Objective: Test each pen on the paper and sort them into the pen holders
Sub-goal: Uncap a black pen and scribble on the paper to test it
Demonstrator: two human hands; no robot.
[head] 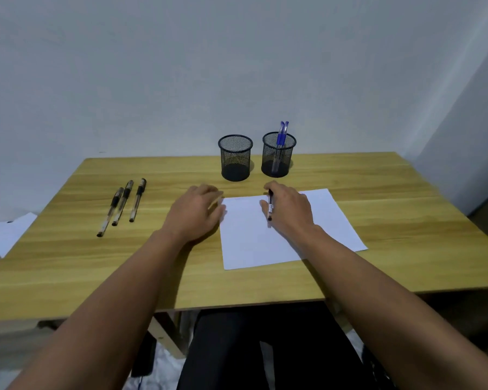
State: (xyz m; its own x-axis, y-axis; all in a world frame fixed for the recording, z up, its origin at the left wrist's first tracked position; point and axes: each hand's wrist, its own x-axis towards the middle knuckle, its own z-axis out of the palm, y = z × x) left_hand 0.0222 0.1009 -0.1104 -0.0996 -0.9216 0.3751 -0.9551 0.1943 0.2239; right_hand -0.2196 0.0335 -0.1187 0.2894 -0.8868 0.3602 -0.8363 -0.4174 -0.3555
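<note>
A light wood-grain tabletop (378, 198) stands against a plain pale wall (152, 66), with loose papers (3, 237) off its left edge. On the white paper (330, 220), the right hand (290, 212) grips a black pen (270, 205) while the left hand (195, 212) rests flat with relaxed fingers at the sheet's left edge. 3 black pens (121, 205) lie at the left; behind the sheet stand 2 black mesh holders, the left holder (235, 159) empty and the right holder (278, 156) containing 2 blue pens (281, 136).

The worktop (378, 198) is yellowish wood with a streaked grain, the paper (254, 243) plain white, both pen holders (235, 159) (278, 156) black mesh, the two pens (282, 133) in the right holder blue-capped, and the three loose pens (123, 204) clear-barrelled with black caps.
</note>
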